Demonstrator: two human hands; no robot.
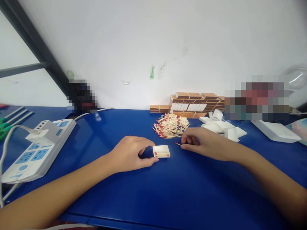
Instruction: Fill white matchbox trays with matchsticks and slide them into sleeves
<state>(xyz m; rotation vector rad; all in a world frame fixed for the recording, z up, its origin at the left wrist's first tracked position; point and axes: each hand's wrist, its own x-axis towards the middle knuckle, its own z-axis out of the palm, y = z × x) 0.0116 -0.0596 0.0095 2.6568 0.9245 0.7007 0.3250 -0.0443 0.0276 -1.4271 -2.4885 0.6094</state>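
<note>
A small white matchbox tray (161,151) lies on the blue table (153,191), with a few red-tipped matches inside. My left hand (129,155) grips the tray's left side between thumb and fingers. To its right, my right hand (203,143) pinches a single match (177,144) just off the tray's right edge. A loose pile of matches (170,126) lies right behind the right hand.
Stacked brown matchbox sleeves (192,105) stand against the wall. Several empty white trays (222,126) lie at the right, beside a white box (275,131). A white power strip with a plugged adapter (38,147) sits at the left, green-handled scissors (4,126) beyond it.
</note>
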